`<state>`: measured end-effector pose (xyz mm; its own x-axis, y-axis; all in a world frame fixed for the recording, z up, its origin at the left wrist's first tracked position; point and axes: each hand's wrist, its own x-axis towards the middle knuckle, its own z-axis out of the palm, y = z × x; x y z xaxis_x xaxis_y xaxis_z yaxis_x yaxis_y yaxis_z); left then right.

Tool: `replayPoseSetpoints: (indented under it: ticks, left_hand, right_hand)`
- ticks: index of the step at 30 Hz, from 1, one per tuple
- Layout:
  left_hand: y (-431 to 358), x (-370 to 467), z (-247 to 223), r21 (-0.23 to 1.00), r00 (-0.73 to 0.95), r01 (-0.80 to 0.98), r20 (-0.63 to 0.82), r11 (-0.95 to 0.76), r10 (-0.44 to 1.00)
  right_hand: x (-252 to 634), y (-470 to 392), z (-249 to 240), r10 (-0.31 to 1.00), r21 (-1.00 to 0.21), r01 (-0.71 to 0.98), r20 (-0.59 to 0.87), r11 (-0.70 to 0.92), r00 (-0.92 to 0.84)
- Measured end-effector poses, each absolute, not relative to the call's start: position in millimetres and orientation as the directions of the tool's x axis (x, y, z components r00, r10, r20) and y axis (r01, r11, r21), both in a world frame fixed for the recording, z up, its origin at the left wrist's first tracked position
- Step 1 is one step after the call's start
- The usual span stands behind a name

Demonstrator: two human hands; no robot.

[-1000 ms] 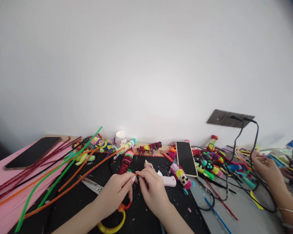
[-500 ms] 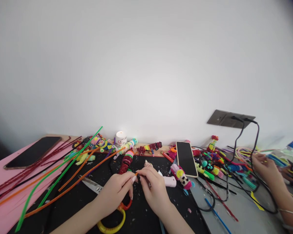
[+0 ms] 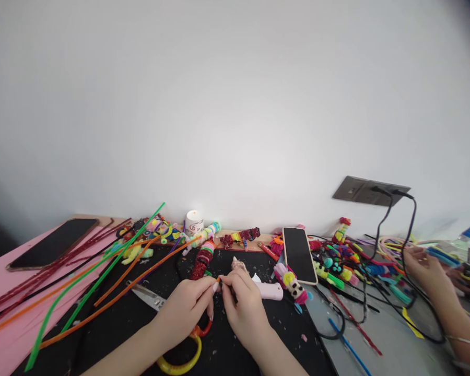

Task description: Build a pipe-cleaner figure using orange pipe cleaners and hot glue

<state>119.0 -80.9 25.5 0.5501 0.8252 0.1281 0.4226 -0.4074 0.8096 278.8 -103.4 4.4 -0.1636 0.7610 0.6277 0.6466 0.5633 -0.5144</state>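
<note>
My left hand (image 3: 184,308) and my right hand (image 3: 245,305) meet fingertip to fingertip above the black mat (image 3: 113,334). Between them they pinch a small orange and black piece (image 3: 219,282), mostly covered by the fingers. Scissors (image 3: 180,364) with yellow and red-orange handles lie partly under my left hand, their blades (image 3: 147,297) showing to its left. Just beyond the hands is a dark red, striped fuzzy piece (image 3: 201,261). A pale pink tool (image 3: 271,291) lies right beside my right hand, partly hidden by it.
Green (image 3: 97,287) and orange pipe cleaners (image 3: 113,308) stretch across the left, near a dark phone (image 3: 55,244) on pink sheets. A white-edged phone (image 3: 300,255), fuzzy figures (image 3: 292,284) and black cables (image 3: 405,250) are on the right. Another person's hand (image 3: 426,271) is at the far right.
My right hand's fingers have shifted slightly and bunched closer around the small piece. My left hand has hardly moved.
</note>
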Motion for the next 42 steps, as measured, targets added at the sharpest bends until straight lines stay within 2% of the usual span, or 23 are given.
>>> replayPoseSetpoints:
  ticks: [8, 16, 22, 34, 42]
  left_hand:
    - [-78, 115, 22, 0.792, 0.499, 0.439, 0.178, -0.425, 0.848]
    - [-78, 115, 24, 0.897, 0.526, 0.31, 0.114, -0.315, 0.843]
    - [-84, 118, 26, 0.934, 0.613, 0.211, 0.102, -0.287, 0.783]
    - [-87, 119, 22, 0.936, 0.608, 0.207, 0.104, -0.284, 0.787]
    - [-90, 121, 24, 0.958, 0.594, 0.167, 0.091, -0.234, 0.8]
  right_hand:
    - [280, -103, 6, 0.765, -0.563, 0.586, 0.624, 0.582, -0.161]
    - [286, -104, 16, 0.831, -0.645, 0.556, 0.531, 0.524, -0.167]
    - [287, -107, 21, 0.842, -0.605, 0.602, 0.477, 0.521, -0.251]
    - [288, -109, 21, 0.85, -0.63, 0.571, 0.406, 0.526, -0.335]
    - [281, -111, 19, 0.835, -0.52, 0.669, 0.452, 0.531, -0.312]
